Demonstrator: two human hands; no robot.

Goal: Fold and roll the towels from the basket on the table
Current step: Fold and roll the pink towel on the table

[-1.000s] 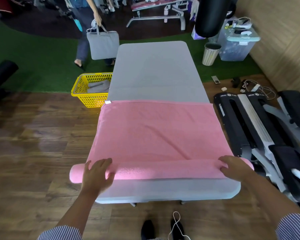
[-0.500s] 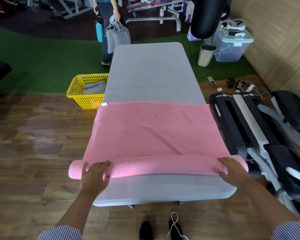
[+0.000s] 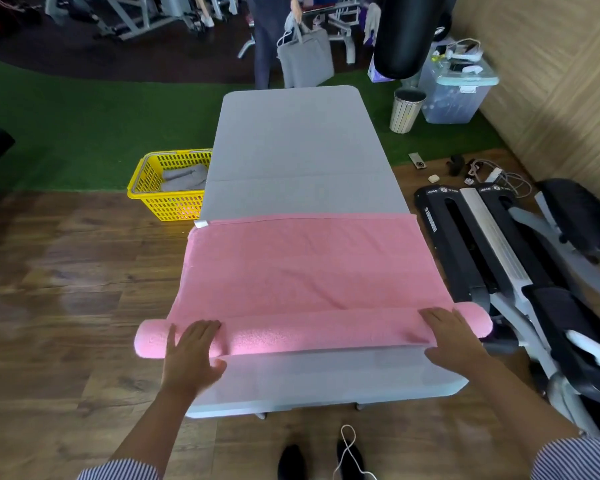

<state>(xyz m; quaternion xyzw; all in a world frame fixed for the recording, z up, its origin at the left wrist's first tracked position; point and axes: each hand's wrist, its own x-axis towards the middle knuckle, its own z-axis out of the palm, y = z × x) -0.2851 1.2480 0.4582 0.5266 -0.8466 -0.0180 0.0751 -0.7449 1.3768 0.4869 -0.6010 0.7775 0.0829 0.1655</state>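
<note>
While the pink towel [image 3: 305, 268] lies spread across the near half of the grey folding table [image 3: 291, 143], its near edge is wound into a roll that runs between the two hands and sticks out past both of them. The left hand [image 3: 191, 355] lies flat on the roll near its left end, fingers straight and slightly spread, thumb on the table side; it presses rather than grips. The right hand [image 3: 447, 336] rests the same way on the roll's right part, fingers extended and laid over the top of the roll, curled round nothing. Beyond the hands the unrolled part of the towel stays flat, with a small white tag [image 3: 201, 223] at its far left corner. Farther off, up and to the left of the left hand, a yellow basket [image 3: 160, 202] stands on the floor against the table's side (grey towels [image 3: 184, 178] lie inside). To the right of the right hand sits a black and silver exercise machine [image 3: 492, 251].
</note>
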